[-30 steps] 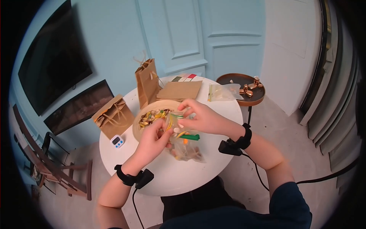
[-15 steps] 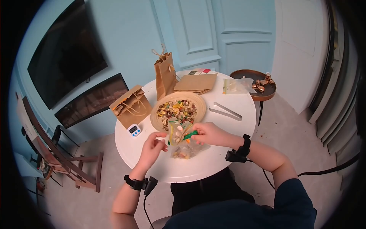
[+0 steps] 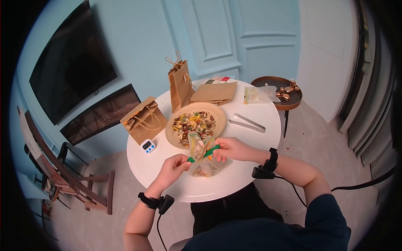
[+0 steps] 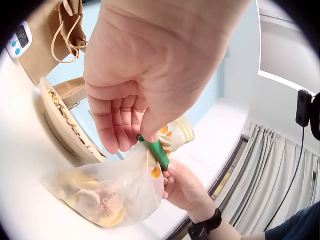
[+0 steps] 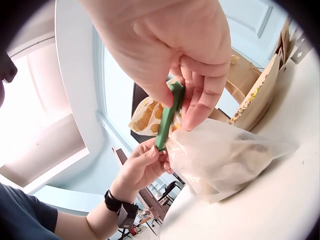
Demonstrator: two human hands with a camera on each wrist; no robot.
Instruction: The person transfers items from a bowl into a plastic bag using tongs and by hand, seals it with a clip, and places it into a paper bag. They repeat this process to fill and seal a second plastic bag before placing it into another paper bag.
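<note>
A green bag clip (image 3: pixel 208 152) lies across the neck of a clear plastic bag (image 3: pixel 205 169). My left hand (image 3: pixel 171 168) pinches the clip's left end between thumb and fingers. At the other end, my right hand (image 3: pixel 233 149) grips the clip, thumb along it in the right wrist view. Below the clip the bag bulges with dried pieces, low over the table; its printed top (image 4: pixel 182 136) folds out above the clip. Just beyond is a round woven plate (image 3: pixel 172 136) heaped with a colourful dried mix (image 3: pixel 192 125).
Metal tongs (image 3: pixel 249 124) lie right of the plate on the round white table (image 3: pixel 180 190). A timer (image 3: pixel 147 146) and brown paper bag (image 3: pixel 144 123) stand left; a taller paper bag (image 3: pixel 179 88), flat brown paper (image 3: pixel 214 93) and another plastic bag (image 3: pixel 259 95) are behind.
A second ago both hands were at the bag's top. The right hand then took the clip's right end while the left came away; now the left has moved in and pinches the left end.
</note>
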